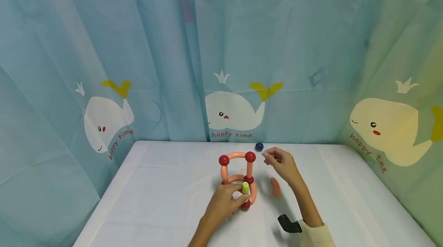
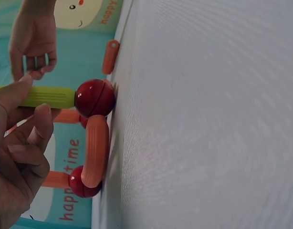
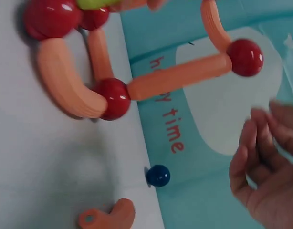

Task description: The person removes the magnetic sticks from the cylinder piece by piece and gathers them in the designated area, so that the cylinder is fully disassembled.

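My left hand [image 1: 221, 203] pinches an upright yellow-green rod [image 1: 245, 188] between thumb and fingers. The rod's lower end meets a red ball [image 2: 95, 98] at the near corner of a frame built of red balls and orange rods [image 1: 249, 170]. Two red balls joined by a curved orange rod top the taller far part. To the right of the frame, my right hand [image 1: 282, 165] is raised above the table, its fingers loosely bent with nothing between them. A dark blue ball [image 1: 259, 146] sits near its fingertips in the head view, at the table's far edge.
A loose curved orange rod [image 1: 275, 188] lies on the white-covered table [image 1: 155, 197], right of the frame. Below the right forearm juts a black bent piece [image 1: 288, 224] beside a pale sleeve [image 1: 315, 235]. Blue curtains [image 1: 166, 47] with whale prints hang behind and at both sides.
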A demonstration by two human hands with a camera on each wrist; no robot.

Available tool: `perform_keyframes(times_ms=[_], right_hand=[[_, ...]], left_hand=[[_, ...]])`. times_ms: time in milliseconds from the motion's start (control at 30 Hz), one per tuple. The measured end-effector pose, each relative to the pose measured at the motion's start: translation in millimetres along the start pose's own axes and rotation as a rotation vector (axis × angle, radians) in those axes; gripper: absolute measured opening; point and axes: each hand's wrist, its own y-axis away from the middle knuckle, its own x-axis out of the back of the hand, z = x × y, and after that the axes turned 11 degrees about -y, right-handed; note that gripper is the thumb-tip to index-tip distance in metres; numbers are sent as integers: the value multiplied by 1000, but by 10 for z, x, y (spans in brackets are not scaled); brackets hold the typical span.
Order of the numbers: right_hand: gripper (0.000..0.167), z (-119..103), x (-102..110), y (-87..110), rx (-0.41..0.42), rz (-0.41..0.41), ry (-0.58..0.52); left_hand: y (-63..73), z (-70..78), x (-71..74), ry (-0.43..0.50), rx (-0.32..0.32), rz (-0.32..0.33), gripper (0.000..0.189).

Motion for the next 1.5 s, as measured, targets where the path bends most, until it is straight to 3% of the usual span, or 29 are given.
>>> perform_keyframes(times_ms=[133,233,400,500,700,867,1100,1333,1500], right_hand=[[18,-92,-84,181,95,-226,-33],[20,-139,-179,275,167,-348,-38],[28,-202,-352,363,285,-446,-3],[28,-212,-409,407,267,-475,12],[14,-151,-401,478,203,-482,35],[12,-126,-376,511,219,-470,73],[8,-53,-336,620,226,-435,100],[11,66,-306,735,138,-361,109],[17,146,-317,774,99,-341,42]], left_hand=[[-6,-18,-11,23,36,-48,15],[-5,-31,-29,36,39,-72,16],[17,-55,-76,45,39,-118,20],[32,-61,-105,29,49,-129,26],[64,-45,-129,-17,96,-139,28],[74,-67,-153,-75,130,-136,31],[54,-69,-177,-70,161,-148,30],[54,-43,-189,-69,191,-164,30],[65,-39,-199,-76,216,-170,30]])
